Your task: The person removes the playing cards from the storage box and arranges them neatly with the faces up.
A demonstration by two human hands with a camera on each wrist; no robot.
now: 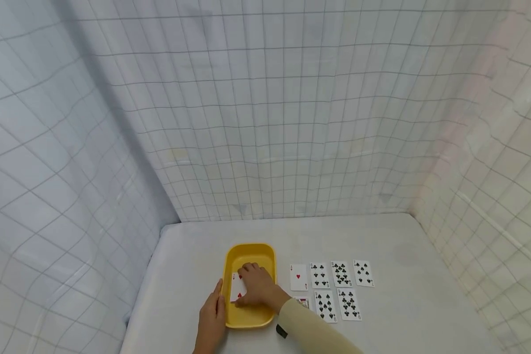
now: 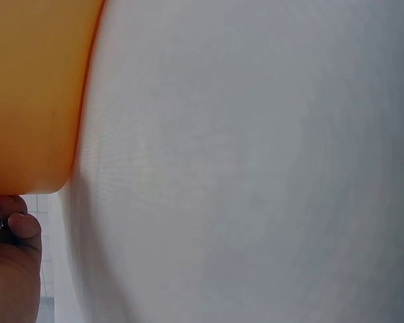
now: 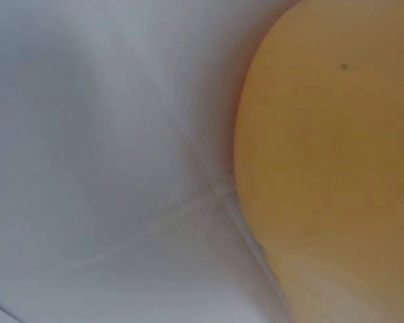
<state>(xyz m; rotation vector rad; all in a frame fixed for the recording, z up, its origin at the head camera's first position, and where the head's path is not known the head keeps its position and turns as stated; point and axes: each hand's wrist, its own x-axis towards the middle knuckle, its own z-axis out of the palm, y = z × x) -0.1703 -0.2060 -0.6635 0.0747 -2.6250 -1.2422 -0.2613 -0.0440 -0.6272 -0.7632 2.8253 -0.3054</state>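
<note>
A yellow plastic tray stands on the white table. My left hand grips its left side, thumb near the rim; in the left wrist view that hand shows with bent fingers beside the tray wall. My right hand reaches down into the tray. It holds a playing card with red hearts, fingers at the far edge and thumb at the near edge, covering the card's right part. The right wrist view shows the tray's outside, with the hand out of sight.
Right of the tray, face-up cards lie in two rows: an ace of hearts, a clubs card and several others. A face card is partly covered by the right forearm. White gridded curtains enclose the table.
</note>
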